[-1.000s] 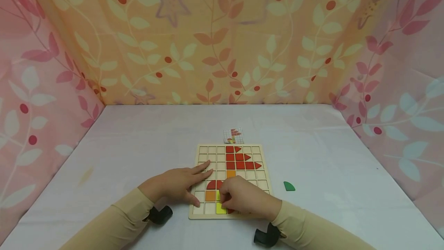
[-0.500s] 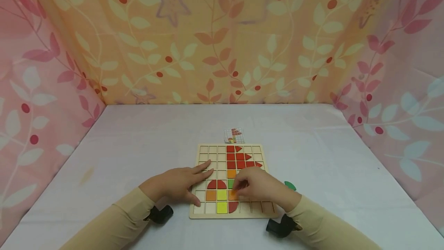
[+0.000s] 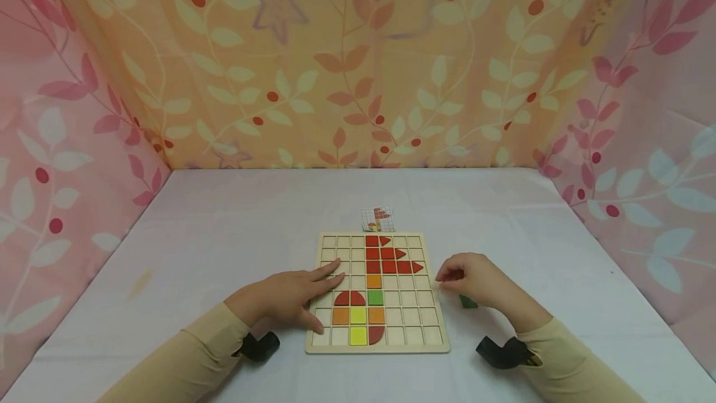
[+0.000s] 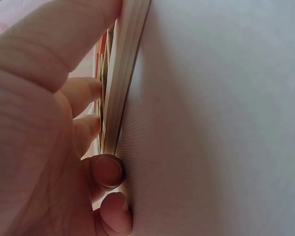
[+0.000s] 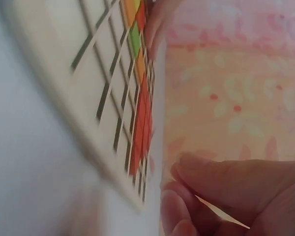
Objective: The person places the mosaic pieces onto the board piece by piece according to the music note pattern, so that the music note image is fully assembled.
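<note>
My left hand [image 3: 288,294] rests on the left side of a wooden grid board [image 3: 377,348], index and middle fingers spread over its cells and thumb at the lower left edge. Red squares, red triangles and orange, green and yellow tiles fill some cells. Beside the tiles lie red quarter-circle pieces [image 3: 376,334]. Right of the board, my right hand [image 3: 481,285] hovers with loosely curled fingers; no piece shows between thumb and index in the right wrist view. Under it, a green quarter-circle piece [image 3: 468,302] lies on the table, partly hidden by the hand.
A small pattern card [image 3: 377,219] lies behind the board's far edge. White cloth [image 3: 224,216] covers the table. Floral fabric walls [image 3: 358,61] stand at the back and both sides. Black wrist cameras hang under both forearms.
My right hand has left the lower middle of the board and moved right, past the edge, above the green piece. An orange square now shows where its fingertips were. My left hand stays put.
</note>
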Demonstrator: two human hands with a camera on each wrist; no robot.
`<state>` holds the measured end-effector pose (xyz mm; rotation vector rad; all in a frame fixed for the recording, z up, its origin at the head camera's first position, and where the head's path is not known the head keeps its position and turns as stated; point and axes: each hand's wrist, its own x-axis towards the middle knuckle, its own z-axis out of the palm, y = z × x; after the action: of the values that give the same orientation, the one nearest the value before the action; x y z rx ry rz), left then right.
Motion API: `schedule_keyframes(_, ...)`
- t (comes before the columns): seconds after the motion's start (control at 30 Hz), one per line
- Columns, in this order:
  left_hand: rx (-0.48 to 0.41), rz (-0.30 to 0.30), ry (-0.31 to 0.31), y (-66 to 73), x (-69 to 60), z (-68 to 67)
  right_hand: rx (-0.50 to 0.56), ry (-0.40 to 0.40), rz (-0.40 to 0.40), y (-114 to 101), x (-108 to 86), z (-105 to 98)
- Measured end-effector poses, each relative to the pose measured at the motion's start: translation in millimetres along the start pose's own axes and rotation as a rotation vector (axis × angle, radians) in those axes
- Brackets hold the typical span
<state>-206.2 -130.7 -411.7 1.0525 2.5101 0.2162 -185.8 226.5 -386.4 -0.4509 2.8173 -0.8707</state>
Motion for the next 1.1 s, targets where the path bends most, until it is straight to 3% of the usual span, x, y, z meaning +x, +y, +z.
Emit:
schedule_keyframes(0.17, 0.003, 0.009, 0.003, 0.6, -0.8, -0.4, -0.005, 0.005, 0.146, 19.8, -9.2, -4.9)
schedule_keyframes(0.4, 0.004, 0.013, 0.003, 1.0, -1.1, -0.1, 0.005, -0.007, 0.222, 39.6, -18.9, -2.0)
schedule_keyframes(0.77, 0.014, -0.001, 0.003, 0.0, 0.5, 0.4, -0.004, -0.012, 0.176, 41.7, -19.7, 5.6)
schedule_keyframes(0.97, 0.016, 0.012, 0.007, -0.9, 0.1, 0.8, -0.041, -0.083, 0.105, 37.1, -21.3, 4.7)
schedule_keyframes(1.1, 0.012, 0.012, 0.009, 0.0, -0.8, -0.2, -0.065, -0.087, 0.042, 35.2, -20.3, 0.8)
